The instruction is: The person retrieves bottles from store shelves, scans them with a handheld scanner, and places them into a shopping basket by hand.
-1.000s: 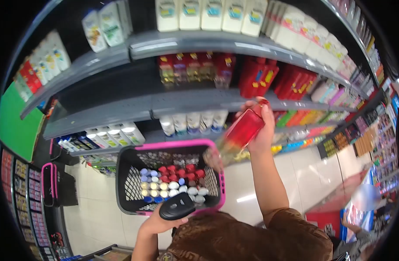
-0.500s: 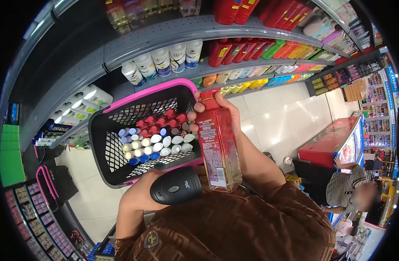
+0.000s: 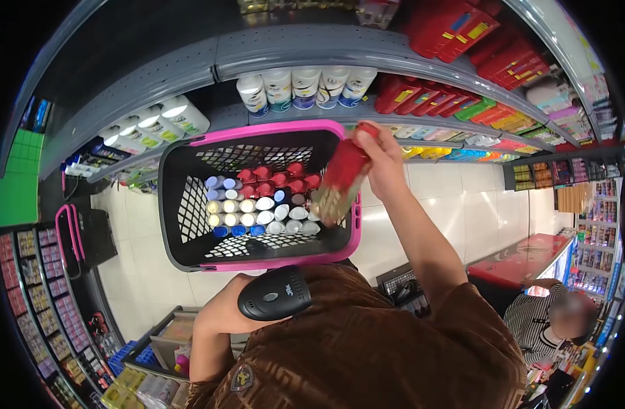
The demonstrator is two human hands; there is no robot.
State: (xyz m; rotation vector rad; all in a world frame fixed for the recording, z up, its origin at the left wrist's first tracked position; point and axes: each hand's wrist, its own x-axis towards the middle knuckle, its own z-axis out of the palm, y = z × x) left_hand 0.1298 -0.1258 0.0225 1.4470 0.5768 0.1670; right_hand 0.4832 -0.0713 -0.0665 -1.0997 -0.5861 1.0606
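Note:
My right hand (image 3: 382, 158) grips a red-and-clear bottle (image 3: 341, 178) by its red top, tilted over the right side of a black basket with a pink rim (image 3: 271, 128). Inside the basket stand several bottles with red caps (image 3: 263, 189), white caps (image 3: 264, 217), cream caps (image 3: 230, 219) and blue caps (image 3: 239, 231). Near the basket's front edge, my left hand (image 3: 234, 305) is closed around a black handheld scanner (image 3: 273, 294); most of its fingers are hidden beneath the scanner.
Shelves (image 3: 271, 54) with white bottles (image 3: 304, 88) and red bottles (image 3: 455, 31) curve behind the basket. Another basket (image 3: 93, 235) stands at left. At lower right is a person in a striped top (image 3: 527, 319), by a red freezer (image 3: 524, 259). A cart (image 3: 169, 347) is at lower left.
The red bottle has moved from upright near my chest to tilted at the basket's right side, with my right arm reaching further forward. The view has shifted, and the basket appears further right.

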